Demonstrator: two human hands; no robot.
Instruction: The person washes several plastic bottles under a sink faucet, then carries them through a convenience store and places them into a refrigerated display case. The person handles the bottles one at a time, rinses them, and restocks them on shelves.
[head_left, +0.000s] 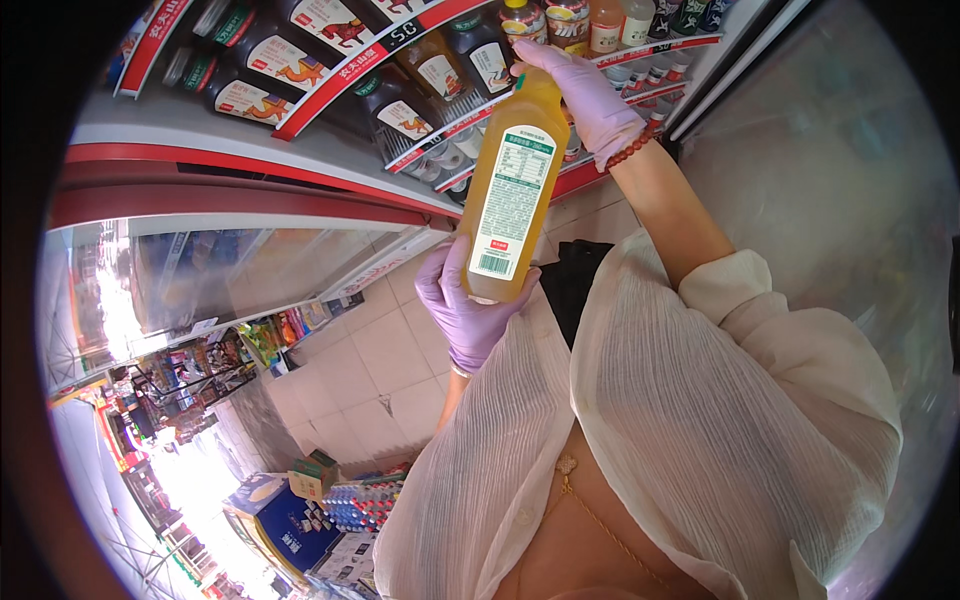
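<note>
A large plastic bottle of yellow drink (514, 187) is held at a tilt before my chest, its white and green printed label facing me. My right hand (592, 101), in a thin lilac glove, grips it around the neck and cap end, hiding most of the cap. Lower down, my left hand (476, 300), gloved alike, supports the base with fingers and thumb on either side. Behind the bottle, a drinks cooler shelf (442, 112) carries dark tea bottles (409, 112) and an amber bottle (439, 71).
Red price rails (360, 64) edge the cooler shelves. A glass cooler door (247, 262) stands at the left, another glass panel (810, 150) at the right. Tiled floor (375, 360) lies below. Packed bottles (364, 504), a blue carton (289, 529) and stocked racks (187, 375) are farther off.
</note>
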